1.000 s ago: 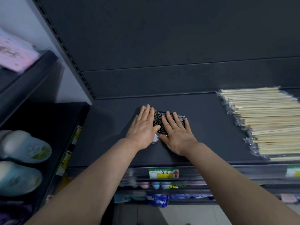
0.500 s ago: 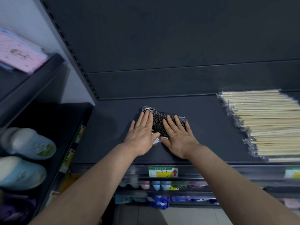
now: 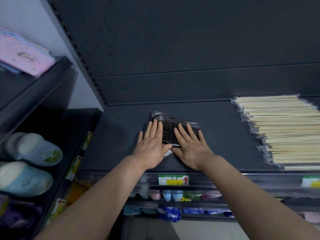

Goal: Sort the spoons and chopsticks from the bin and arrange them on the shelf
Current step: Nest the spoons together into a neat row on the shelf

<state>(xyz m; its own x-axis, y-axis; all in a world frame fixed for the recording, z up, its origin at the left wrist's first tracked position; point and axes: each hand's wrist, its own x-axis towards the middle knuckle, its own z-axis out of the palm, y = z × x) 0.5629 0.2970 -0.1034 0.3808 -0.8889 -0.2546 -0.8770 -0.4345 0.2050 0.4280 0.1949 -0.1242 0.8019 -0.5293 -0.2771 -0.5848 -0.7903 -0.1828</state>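
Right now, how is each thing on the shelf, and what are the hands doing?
spoons, nested in a row, lying on the shelf.
left hand, flat, fingers straight, on the spoons.
right hand, flat, fingers straight, on the spoons.
chopsticks, plastic-wrapped, lying flat, untouched.

One head-worn wide-angle view stands close before the dark shelf point(image 3: 225, 135), above its front edge, facing forward and down onto its top and back panel point(image 3: 190, 49); lower tiers point(image 3: 173, 203) show beneath that edge.
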